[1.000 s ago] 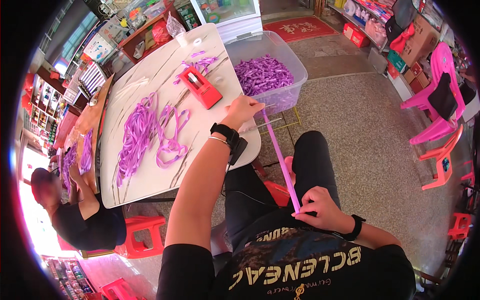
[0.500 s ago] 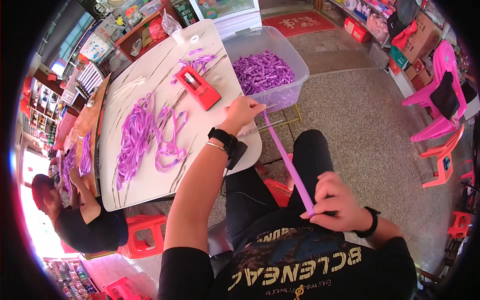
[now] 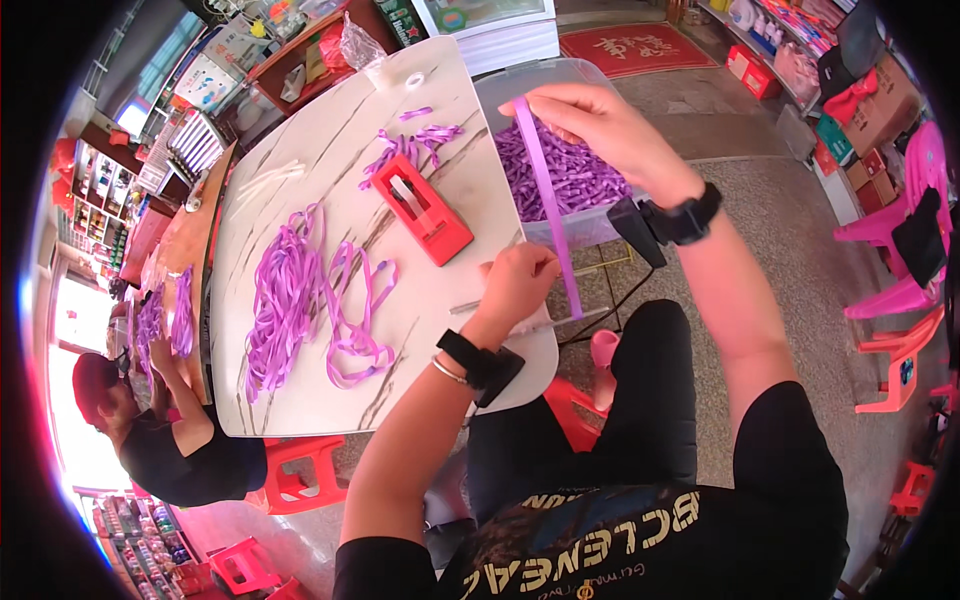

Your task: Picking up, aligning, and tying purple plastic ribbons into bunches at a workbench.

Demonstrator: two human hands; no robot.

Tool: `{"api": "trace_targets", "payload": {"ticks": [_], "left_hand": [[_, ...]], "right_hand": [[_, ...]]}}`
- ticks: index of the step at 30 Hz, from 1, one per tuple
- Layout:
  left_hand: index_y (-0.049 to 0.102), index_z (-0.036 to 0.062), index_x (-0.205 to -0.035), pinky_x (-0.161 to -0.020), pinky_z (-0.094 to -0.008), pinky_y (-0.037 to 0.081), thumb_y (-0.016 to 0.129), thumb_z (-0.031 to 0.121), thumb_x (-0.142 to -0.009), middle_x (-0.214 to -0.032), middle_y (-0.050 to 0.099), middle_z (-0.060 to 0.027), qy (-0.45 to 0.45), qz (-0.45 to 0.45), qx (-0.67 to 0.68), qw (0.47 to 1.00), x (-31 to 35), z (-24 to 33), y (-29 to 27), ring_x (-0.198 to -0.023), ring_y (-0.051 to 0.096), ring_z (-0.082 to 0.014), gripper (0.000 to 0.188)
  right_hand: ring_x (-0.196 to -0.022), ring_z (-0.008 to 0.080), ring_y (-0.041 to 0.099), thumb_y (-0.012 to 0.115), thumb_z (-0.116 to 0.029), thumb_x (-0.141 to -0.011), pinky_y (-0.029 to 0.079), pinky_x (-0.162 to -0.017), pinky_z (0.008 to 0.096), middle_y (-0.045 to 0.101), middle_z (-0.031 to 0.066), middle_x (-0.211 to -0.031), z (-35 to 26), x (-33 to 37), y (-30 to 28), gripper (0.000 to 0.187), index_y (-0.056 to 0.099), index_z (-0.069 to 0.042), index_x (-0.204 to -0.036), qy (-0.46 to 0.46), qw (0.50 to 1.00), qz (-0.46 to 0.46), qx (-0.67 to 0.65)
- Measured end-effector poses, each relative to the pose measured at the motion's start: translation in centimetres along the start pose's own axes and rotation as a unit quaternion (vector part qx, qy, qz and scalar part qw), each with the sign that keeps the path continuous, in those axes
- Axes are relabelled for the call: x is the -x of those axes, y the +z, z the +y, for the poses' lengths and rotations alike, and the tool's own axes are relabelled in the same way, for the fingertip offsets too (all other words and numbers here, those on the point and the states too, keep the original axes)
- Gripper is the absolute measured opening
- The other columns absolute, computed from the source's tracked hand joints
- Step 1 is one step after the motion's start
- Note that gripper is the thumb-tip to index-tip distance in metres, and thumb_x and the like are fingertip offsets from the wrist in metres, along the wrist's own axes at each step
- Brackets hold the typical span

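1. Right hand (image 3: 600, 135): one. I read it as pinching one purple strip (image 3: 548, 195) between thumb and fingers, near the strip's upper end, above the bin.
2. Purple strip: one. I see it hang taut and slightly slanted in front of the bin, passing just beside the left hand. Its lower end is near a thin metal rod (image 3: 592, 314).
3. Left hand (image 3: 520, 285): one. I find the fingers curled at the near right corner of the table; I cannot tell whether they grip anything.
4. Clear bin (image 3: 595, 225): one, beside the table. I cannot count the small purple pieces (image 3: 525, 180) heaped in it.
5. White table (image 3: 340, 140): one. On it I count:
   - one red tape dispenser (image 3: 425, 215), forward of the left hand;
   - two groups of long purple ribbon: one large heap (image 3: 285, 310) and one smaller looped group (image 3: 360, 377);
   - one cluster of short purple lengths (image 3: 435, 135) beyond the dispenser, with one short length (image 3: 415, 113) apart from it;
   - one white ring (image 3: 415, 80) near the far edge.
6. Far left: I count one co-worker (image 3: 190, 455) and two purple bundles on a wooden table (image 3: 170, 235).
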State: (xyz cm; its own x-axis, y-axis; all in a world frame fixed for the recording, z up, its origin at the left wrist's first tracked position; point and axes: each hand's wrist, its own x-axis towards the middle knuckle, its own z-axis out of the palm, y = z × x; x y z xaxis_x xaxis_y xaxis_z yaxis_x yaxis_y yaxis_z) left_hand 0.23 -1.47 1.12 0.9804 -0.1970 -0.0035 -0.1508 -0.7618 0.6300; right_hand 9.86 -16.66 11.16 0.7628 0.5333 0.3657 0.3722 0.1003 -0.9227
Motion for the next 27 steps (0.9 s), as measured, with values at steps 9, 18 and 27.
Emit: {"api": "trace_targets", "payload": {"ticks": [9,18,27], "left_hand": [[0.059,0.0030,-0.080,-0.061,-0.0283,0.042,0.051,0.023,-0.082,-0.067,0.058,-0.0083,-0.034,0.027,0.072,0.996,0.0,-0.3,-0.2,-0.063,0.055,-0.0161,0.021],[0.067,0.0068,-0.079,-0.058,-0.0252,0.041,0.063,0.024,-0.075,-0.070,0.057,-0.0035,0.000,-0.007,0.045,0.999,0.1,0.0,-0.3,-0.061,0.054,-0.0116,0.018],[0.067,0.0062,-0.078,-0.058,-0.0261,0.041,0.066,0.026,-0.072,-0.068,0.055,-0.0037,-0.004,-0.047,0.023,0.999,0.0,0.0,-0.6,-0.063,0.055,-0.0123,0.021]], "right_hand": [[-0.050,0.0005,0.029,0.049,-0.031,-0.087,0.021,-0.043,0.0171,0.036,-0.0107,-0.059,15.5,-0.2,-0.2,0.027,0.063,-0.012,-0.099,0.227,0.971,0.009,-0.075],[-0.048,0.0052,0.041,0.053,-0.033,-0.082,0.027,-0.038,0.0198,0.044,-0.0040,-0.058,25.5,13.1,3.0,0.024,0.062,-0.011,-0.087,0.283,0.958,-0.021,-0.032],[-0.054,0.0036,0.044,0.048,-0.030,-0.087,0.034,-0.043,0.0179,0.048,-0.0039,-0.063,13.6,25.8,8.2,0.028,0.062,-0.010,-0.101,0.383,0.906,-0.118,-0.134]]}}
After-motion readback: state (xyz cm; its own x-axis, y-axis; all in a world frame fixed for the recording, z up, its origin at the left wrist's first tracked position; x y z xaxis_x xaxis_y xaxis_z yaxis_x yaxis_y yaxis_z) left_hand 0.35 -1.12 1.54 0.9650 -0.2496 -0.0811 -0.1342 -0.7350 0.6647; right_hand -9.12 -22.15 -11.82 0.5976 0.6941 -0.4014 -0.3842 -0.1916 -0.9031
